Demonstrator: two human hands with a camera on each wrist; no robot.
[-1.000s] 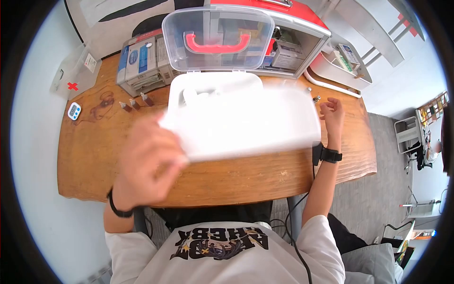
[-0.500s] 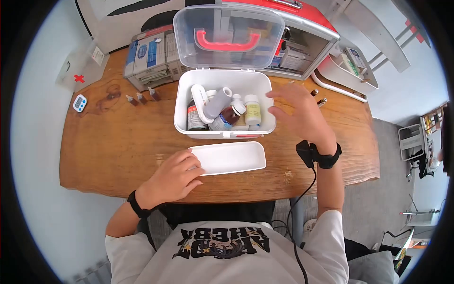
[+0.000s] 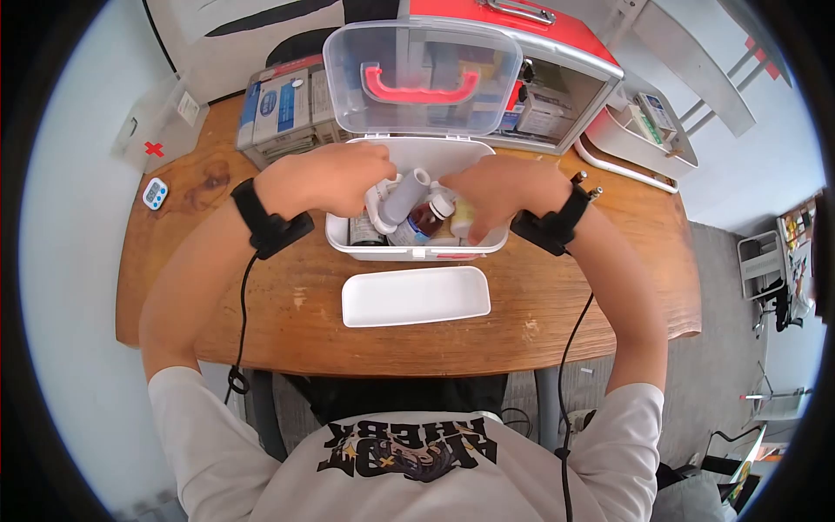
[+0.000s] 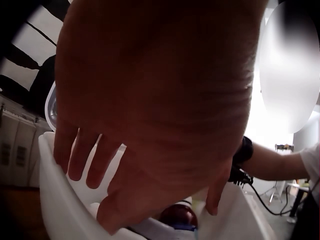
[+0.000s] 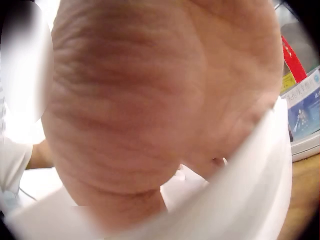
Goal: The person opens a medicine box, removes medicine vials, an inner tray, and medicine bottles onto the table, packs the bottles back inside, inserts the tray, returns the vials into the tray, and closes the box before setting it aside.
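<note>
An open white box (image 3: 374, 253) holds a grey cylinder (image 3: 403, 202), a brown bottle with a white cap (image 3: 424, 221) and a pale yellow-labelled bottle (image 3: 462, 219). Over its left part is my left hand (image 3: 339, 177), fingers pointing down inside the wall in the left wrist view (image 4: 150, 110). My right hand (image 3: 504, 187) reaches over the right rim, fingers and thumb spread around the yellow-labelled bottle; contact is unclear. In the right wrist view the palm (image 5: 165, 100) hides most of the inside. A white tray (image 3: 416, 297) lies in front of the box.
The clear lid (image 3: 422, 52) with a pink handle stands raised behind the box. Stacked cartons (image 3: 283, 109) are at back left, a red-topped cabinet (image 3: 565, 39) at back right. A timer (image 3: 155, 193) lies far left. Black cables hang from both wrists.
My left hand has let go of the tray and moved up over the box. My right hand has moved left and down into the box. The tray stays on the table.
</note>
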